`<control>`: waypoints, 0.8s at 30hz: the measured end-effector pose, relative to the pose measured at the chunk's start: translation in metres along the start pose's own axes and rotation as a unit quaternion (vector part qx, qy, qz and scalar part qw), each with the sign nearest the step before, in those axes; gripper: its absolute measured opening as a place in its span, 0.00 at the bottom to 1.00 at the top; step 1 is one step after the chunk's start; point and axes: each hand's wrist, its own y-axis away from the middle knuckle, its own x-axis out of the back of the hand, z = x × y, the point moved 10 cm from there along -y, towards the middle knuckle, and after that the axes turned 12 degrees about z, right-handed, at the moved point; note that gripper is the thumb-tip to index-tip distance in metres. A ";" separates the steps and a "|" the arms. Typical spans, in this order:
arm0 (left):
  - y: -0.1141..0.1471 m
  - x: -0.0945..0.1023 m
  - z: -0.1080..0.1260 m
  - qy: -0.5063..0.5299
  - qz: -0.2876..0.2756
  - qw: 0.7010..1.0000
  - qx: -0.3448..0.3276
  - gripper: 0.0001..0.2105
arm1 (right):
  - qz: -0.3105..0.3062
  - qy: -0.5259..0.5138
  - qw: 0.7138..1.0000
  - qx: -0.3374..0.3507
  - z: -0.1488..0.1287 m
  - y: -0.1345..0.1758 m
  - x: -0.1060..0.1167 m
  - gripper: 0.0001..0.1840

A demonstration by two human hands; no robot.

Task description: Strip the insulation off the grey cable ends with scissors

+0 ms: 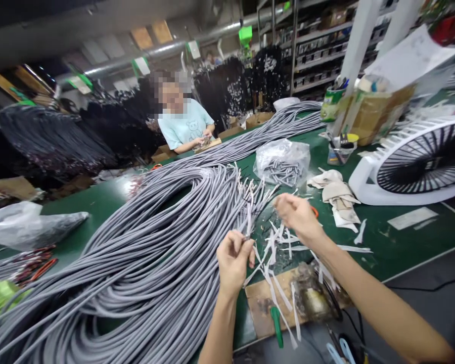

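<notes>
A pale-wrapped cable end [249, 215] stands just beyond the left hand's fingertips, its long axis running away from the person and nearly in line with the left forearm. The left hand [233, 258] is the nearer one: its thumb and fingers are pinched together, apparently on this end, though the fingers hide the contact. The right hand [298, 217] hovers to the right, apart from it, fingers curled and blurred; whether they hold anything, I cannot tell.

The end belongs among the frayed tips of a large coil of grey cables [147, 253], which fills the table to the left and crowds the left hand on that side. Other pale cable tips [246, 187] fan out close behind, hemming in the far side. Loose white strips [275, 247] litter the space below and between the hands, some draped over a stained wooden board [260, 303] with a green handle [276, 326] near it.

Farther out, a clear plastic bag [282, 164] of short grey pieces sits beyond the tips; crumpled cloths [339, 197] and a white fan [420, 162] lie to the right on the green tabletop [387, 253]. Across it, a co-worker [187, 121] sits with both hands together.
</notes>
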 end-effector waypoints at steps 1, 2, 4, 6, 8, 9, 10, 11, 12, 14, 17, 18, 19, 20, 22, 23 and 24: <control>-0.002 0.002 -0.005 0.031 0.012 0.999 0.030 0.16 | -0.064 -0.029 0.997 -0.033 0.004 0.011 -0.020 0.17; -0.004 0.002 -0.008 0.054 0.015 0.997 0.052 0.17 | -0.122 -0.058 0.989 -0.063 0.007 0.023 -0.038 0.18; -0.004 -0.002 -0.011 0.085 0.003 0.993 0.080 0.18 | -0.195 -0.120 0.966 -0.118 0.010 0.045 -0.064 0.24; -0.002 -0.007 -0.014 0.101 -0.016 0.990 0.102 0.18 | -0.213 -0.184 0.945 -0.167 0.012 0.055 -0.074 0.27; 0.002 -0.012 -0.018 0.108 -0.032 0.985 0.129 0.19 | -0.211 -0.231 0.926 -0.212 0.017 0.057 -0.075 0.26; 0.004 -0.014 -0.020 0.111 -0.038 0.983 0.139 0.20 | -0.202 -0.241 0.922 -0.228 0.021 0.056 -0.073 0.26; 0.005 -0.015 -0.021 0.113 -0.039 0.982 0.145 0.20 | -0.186 -0.240 0.922 -0.239 0.025 0.053 -0.070 0.25; 0.005 -0.015 -0.022 0.112 -0.035 0.982 0.146 0.20 | -0.161 -0.231 0.928 -0.243 0.030 0.049 -0.066 0.24; 0.004 -0.013 -0.022 0.111 -0.023 0.983 0.142 0.21 | -0.133 -0.219 0.936 -0.241 0.033 0.046 -0.061 0.24; 0.002 -0.007 -0.021 0.099 0.009 0.988 0.122 0.20 | -0.079 -0.190 0.954 -0.218 0.035 0.040 -0.052 0.22; -0.002 0.005 -0.017 0.071 0.066 0.992 0.075 0.18 | -0.025 -0.145 0.978 -0.146 0.024 0.039 -0.043 0.20; -0.003 0.009 -0.016 0.063 0.083 0.993 0.062 0.16 | -0.012 -0.126 0.985 -0.116 0.017 0.040 -0.040 0.19; -0.004 0.013 -0.015 0.059 0.099 0.992 0.052 0.15 | -0.001 -0.107 0.990 -0.087 0.010 0.042 -0.037 0.18; -0.005 0.016 -0.016 0.058 0.112 0.991 0.048 0.15 | 0.006 -0.090 0.994 -0.059 0.003 0.044 -0.035 0.17; -0.006 0.018 -0.019 0.060 0.119 0.990 0.054 0.16 | 0.009 -0.067 0.998 -0.013 -0.009 0.048 -0.032 0.14; -0.007 0.017 -0.021 0.059 0.114 0.990 0.058 0.14 | 0.007 -0.061 0.998 0.006 -0.014 0.050 -0.031 0.13; -0.007 0.016 -0.022 0.058 0.106 0.991 0.062 0.11 | 0.003 -0.057 0.998 0.020 -0.018 0.052 -0.030 0.12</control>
